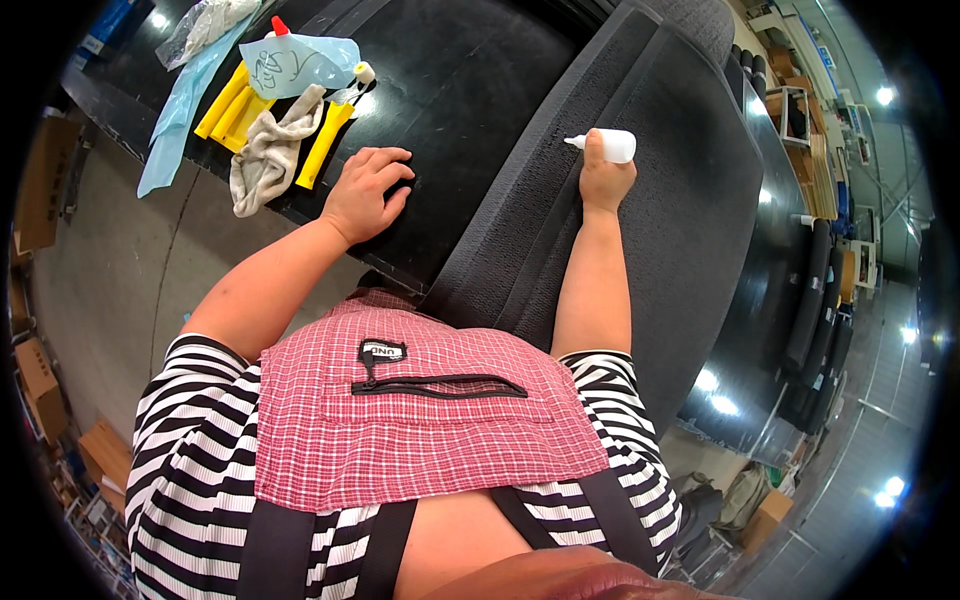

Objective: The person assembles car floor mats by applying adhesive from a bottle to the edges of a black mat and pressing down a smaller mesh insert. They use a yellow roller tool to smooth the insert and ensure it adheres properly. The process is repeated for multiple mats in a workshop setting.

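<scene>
My right hand [605,184] is wrapped round a white squeeze bottle [619,147] with a pointed nozzle. Its tip points left, over the raised edge of a large dark grey textured panel [660,220]; whether it touches the surface I cannot tell. On the black tabletop [440,100], left of the panel, my left hand [368,194] rests with its fingers spread and holds nothing. Closest to that hand lies a yellow-handled tool [326,146], beside a crumpled off-white cloth glove [272,150].
Past the glove are more yellow handles [228,110], a light blue sheet [300,66] with handwriting, a red cap [279,26] and a small white roller [364,72]. A blue strip [172,140] hangs over the table's left edge. Dark rolls [808,300] lie on the right.
</scene>
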Available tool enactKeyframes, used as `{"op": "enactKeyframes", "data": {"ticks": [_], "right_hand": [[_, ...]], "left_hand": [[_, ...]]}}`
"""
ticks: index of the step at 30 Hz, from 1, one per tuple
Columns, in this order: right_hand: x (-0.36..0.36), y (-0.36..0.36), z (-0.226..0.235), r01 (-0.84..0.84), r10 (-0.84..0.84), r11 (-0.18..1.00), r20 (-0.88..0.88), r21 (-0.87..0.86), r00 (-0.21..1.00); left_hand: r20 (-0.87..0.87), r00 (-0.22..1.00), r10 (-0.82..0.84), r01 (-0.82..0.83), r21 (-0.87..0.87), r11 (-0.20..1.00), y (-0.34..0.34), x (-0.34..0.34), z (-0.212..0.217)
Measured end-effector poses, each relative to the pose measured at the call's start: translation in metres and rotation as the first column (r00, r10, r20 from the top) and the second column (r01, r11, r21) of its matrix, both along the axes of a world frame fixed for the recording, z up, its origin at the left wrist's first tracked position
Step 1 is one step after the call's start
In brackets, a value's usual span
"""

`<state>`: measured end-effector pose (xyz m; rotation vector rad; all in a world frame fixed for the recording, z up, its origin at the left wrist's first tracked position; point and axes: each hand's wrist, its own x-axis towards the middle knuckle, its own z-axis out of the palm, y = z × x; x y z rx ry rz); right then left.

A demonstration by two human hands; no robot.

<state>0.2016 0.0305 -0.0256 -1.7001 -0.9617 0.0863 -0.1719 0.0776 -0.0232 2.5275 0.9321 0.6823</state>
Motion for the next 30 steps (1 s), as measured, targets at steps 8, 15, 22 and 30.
{"op": "enactKeyframes", "data": {"ticks": [8,15,22,30], "right_hand": [[0.004,-0.007,-0.001,-0.081,0.080,0.996,-0.039,-0.036,0.996],[0.006,-0.002,-0.007,-0.039,0.039,0.999,-0.026,-0.007,0.999],[-0.001,-0.006,0.005,-0.042,0.045,0.998,-0.102,0.036,0.994],[-0.002,-0.007,0.006,-0.074,0.069,0.997,-0.122,-0.039,0.990]], "left_hand": [[0.006,1.000,-0.001,0.001,0.004,1.000,0.000,0.001,0.001],[0.010,1.000,-0.006,0.006,0.007,1.000,0.000,0.001,0.002],[0.003,1.000,-0.006,0.006,0.010,1.000,0.000,0.001,0.001],[0.004,1.000,-0.005,0.005,0.002,1.000,0.000,0.001,0.001]]}}
